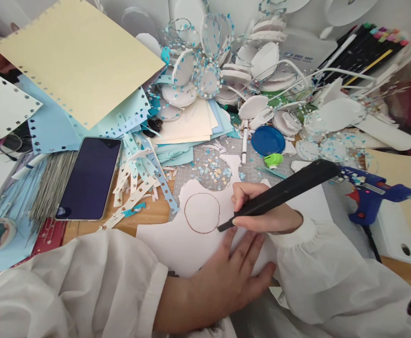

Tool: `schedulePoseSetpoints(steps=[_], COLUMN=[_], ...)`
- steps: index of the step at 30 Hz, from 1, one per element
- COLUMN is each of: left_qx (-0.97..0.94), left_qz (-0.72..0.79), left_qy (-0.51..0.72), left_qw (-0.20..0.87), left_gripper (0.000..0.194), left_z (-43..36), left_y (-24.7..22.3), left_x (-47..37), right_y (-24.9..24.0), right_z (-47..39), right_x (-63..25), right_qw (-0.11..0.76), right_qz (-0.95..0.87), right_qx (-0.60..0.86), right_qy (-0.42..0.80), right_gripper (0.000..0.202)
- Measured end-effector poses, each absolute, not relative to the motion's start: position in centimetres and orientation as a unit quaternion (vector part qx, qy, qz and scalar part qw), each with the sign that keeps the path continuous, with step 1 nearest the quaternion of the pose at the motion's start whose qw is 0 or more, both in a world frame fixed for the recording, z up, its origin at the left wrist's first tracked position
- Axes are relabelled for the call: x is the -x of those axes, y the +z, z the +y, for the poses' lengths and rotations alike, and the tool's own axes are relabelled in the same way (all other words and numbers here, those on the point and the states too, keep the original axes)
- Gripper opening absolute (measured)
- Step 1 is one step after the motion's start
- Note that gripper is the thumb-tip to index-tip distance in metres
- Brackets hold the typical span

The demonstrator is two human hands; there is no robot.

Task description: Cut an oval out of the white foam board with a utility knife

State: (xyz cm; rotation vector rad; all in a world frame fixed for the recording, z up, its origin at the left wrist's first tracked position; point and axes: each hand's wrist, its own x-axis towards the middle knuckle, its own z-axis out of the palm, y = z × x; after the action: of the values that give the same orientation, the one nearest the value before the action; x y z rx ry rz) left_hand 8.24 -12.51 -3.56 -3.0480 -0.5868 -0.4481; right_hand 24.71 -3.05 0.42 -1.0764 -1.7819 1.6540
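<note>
A white sheet (177, 244) with cut-out edges lies in front of me, and a brown circle outline (202, 213) is drawn on it. My left hand (226, 274) rests on the sheet with its fingers spread, below and right of the circle. My right hand (258, 211) is closed round a long black tool (283, 190), held slanted. Its narrow tip meets the sheet at the lower right of the circle line. Whether it is a knife or a pen I cannot tell.
Small star confetti (208, 169), a blue lid (267, 140) and a white marker (244, 143) lie beyond the sheet. A blue glue gun (370, 192) stands at right. A phone (89, 178), paper strips (135, 188) and wire stems (52, 183) lie left. White discs (265, 61) crowd the back.
</note>
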Motion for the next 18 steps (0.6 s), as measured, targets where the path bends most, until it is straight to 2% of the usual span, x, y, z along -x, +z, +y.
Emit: schedulePoseSetpoints(steps=[8,15,18], left_qx=[0.974,0.974,0.972], left_qz=[-0.186,-0.184,-0.185], left_qy=[-0.129,-0.134,-0.145], left_qw=[-0.002,0.005,0.007], left_gripper=[0.04,0.041,0.04], left_z=[-12.65,-12.55,-12.52], left_y=[-3.46,-3.45,-3.57], left_x=[-8.29,-8.23,-8.28], right_y=[0.43,0.78,0.71], right_z=[-3.16,-3.36,-3.42], right_x=[-24.54,-24.39,-24.18], right_qw=[0.235,0.195,0.212], right_qz=[-0.664,-0.673,-0.676], right_qx=[0.376,0.39,0.415], right_qy=[0.602,0.597,0.571], right_gripper=[0.023,0.022,0.02])
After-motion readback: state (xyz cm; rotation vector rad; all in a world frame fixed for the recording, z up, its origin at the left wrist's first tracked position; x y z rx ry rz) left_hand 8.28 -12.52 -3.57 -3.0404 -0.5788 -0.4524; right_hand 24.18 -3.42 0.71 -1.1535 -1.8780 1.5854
